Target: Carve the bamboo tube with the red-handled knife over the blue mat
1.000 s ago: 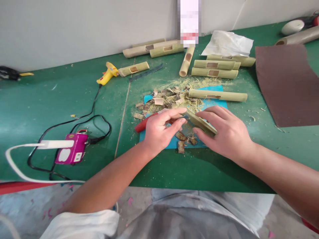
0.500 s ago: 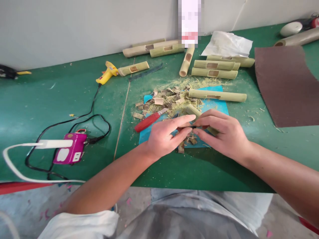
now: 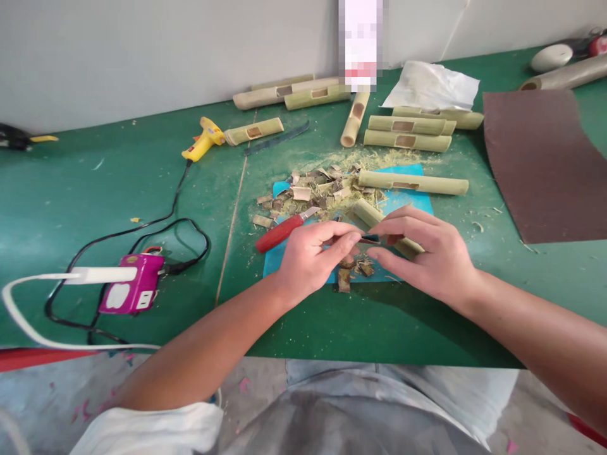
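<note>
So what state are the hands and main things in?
Left hand, pinching a dark strip
Right hand, thumb and fingers apart
Red knife, lying down, blade bare
Glue gun, on its side
Long bamboo tube, notched, lying down
Chips, heaped
Socket box, black plug in

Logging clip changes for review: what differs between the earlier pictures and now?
The right hand let go of the bamboo tube, its fingertips parted by the dark strip pinched in the left hand, which drew toward the person, uncovering the knife blade. The yellow glue gun stayed put.
</note>
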Motion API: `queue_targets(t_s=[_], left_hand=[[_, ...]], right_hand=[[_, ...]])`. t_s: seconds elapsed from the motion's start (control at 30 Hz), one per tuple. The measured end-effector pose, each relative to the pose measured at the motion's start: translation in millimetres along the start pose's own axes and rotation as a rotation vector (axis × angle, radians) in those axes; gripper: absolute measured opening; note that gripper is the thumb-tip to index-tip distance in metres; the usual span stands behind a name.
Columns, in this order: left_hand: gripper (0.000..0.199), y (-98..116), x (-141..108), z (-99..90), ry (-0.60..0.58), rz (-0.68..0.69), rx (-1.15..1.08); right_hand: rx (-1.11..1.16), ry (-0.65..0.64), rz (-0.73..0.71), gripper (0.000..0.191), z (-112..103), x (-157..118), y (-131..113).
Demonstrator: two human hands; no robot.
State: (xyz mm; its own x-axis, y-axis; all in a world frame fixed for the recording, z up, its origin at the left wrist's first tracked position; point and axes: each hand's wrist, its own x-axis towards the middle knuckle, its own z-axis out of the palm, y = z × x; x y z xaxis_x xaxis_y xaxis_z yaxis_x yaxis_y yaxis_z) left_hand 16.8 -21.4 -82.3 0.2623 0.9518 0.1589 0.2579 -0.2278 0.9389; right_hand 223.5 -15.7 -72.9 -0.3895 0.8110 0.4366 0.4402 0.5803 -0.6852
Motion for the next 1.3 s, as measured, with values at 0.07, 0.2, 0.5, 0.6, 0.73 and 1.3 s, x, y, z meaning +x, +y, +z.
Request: queue_targets(t_s=[0.07, 0.2, 0.5, 0.6, 0.73, 1.3], left_hand=[[0.02, 0.1, -0.9, 0.9, -0.001, -0.014, -0.031], [0.017, 2.1, -1.3, 1.6, -0.024, -0.044, -0.084], [0.014, 2.3, -1.1, 2.5, -0.074, -0.093, -0.162], [0.015, 2.0, -1.2, 2.5, -0.084, -0.08, -0.153], [0.015, 3.4, -1.1, 2.6, -0.062, -0.067, -0.098], [0.008, 1.2, 1.0, 0.4, -0.109, -0.035, -0.081]], right_hand=[[-0.003, 0.004, -0.022, 0.011, 1.0, -0.4, 0.4], [0.015, 0.009, -0.032, 0.007, 1.3, 0.1, -0.8], [-0.019, 0.017, -0.009, 0.006, -1.1, 1.3, -2.7], [-0.02, 0.017, 0.005, 0.008, -1.1, 1.8, -4.0], [0.007, 0.011, 0.032, 0.008, -1.4, 2.1, -5.5], [0.084, -0.063, 0.155, 0.008, -0.5, 2.0, -6.7]])
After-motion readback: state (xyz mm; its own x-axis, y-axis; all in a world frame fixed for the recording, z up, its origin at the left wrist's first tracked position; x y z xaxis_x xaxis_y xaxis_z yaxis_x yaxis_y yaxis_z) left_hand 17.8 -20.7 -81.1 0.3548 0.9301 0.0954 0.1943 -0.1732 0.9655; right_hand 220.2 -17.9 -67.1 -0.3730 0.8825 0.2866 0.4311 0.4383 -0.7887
